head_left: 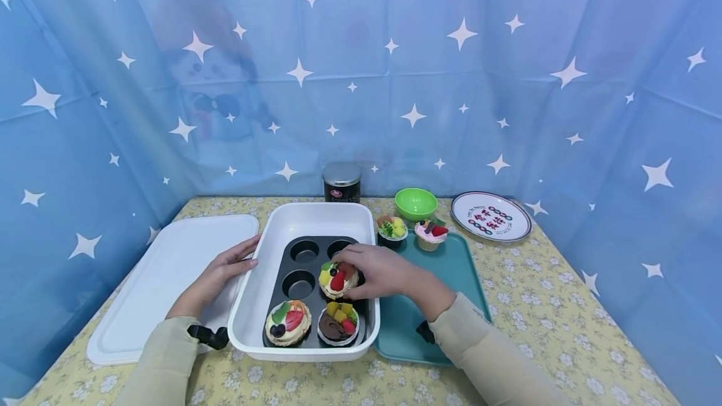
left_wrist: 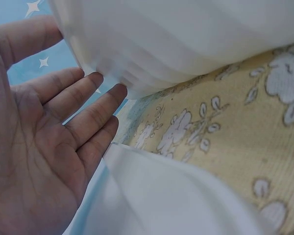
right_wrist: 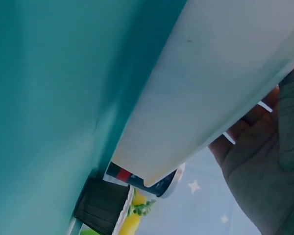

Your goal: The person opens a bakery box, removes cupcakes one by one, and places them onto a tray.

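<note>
A white plastic bin (head_left: 256, 287) holds a dark muffin tin (head_left: 301, 267). Over the tin's middle right cup, the thumb and fingers of my right hand (head_left: 389, 268) grip a fruit-topped cupcake (head_left: 333, 281) with a strawberry and yellow pieces. In the front cups sit a cream cupcake (head_left: 289, 324) and a chocolate one (head_left: 337, 324). My left hand (head_left: 225, 268) has its fingers extended against the bin's left side; the left wrist view shows the fingertips at the bin wall (left_wrist: 161, 44). In the right wrist view, the bin wall (right_wrist: 201, 83) hides the held cupcake.
A white lid (head_left: 163, 287) lies left of the bin. To the right is a teal tray (head_left: 451, 281) with a pink cupcake (head_left: 430, 235) and a yellow-green one (head_left: 392, 230). Behind stand a dark can (head_left: 341, 183), a green bowl (head_left: 415, 204) and a white plate (head_left: 491, 217).
</note>
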`<state>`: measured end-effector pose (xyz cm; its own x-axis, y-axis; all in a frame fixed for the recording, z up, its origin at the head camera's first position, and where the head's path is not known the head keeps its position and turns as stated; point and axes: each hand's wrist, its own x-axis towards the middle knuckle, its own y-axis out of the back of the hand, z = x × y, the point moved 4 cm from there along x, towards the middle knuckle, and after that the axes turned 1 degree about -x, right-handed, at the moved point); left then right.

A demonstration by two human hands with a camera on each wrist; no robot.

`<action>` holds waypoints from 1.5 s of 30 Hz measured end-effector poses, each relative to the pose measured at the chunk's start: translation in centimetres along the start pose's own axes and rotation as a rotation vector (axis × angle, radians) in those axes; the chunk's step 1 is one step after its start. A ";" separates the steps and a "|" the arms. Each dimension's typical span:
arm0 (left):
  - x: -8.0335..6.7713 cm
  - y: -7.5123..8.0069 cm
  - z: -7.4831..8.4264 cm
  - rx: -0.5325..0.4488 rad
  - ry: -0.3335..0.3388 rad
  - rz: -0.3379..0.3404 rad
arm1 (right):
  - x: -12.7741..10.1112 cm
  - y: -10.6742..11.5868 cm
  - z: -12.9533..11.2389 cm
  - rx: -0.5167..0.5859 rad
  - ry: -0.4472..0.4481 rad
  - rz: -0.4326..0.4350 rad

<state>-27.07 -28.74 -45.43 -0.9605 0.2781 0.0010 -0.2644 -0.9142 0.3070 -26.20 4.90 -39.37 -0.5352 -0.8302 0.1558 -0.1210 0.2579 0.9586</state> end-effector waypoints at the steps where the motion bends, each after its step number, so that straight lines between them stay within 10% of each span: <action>1: 0.0 0.0 0.0 0.001 0.000 -0.001 | 0.0 0.0 0.0 0.000 0.001 0.004; 34: 0.1 0.0 -0.1 0.011 0.028 0.015 | -2.8 7.0 3.0 0.102 -0.086 0.244; 45: 0.3 0.1 -0.4 0.013 0.028 0.011 | -5.8 8.7 8.2 0.228 -0.312 0.237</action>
<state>-27.43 -28.81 -45.77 -0.9656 0.2592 -0.0220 -0.2524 -0.9133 0.3195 -30.97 16.04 -33.84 -0.7927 -0.5553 0.2515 -0.1274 0.5543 0.8225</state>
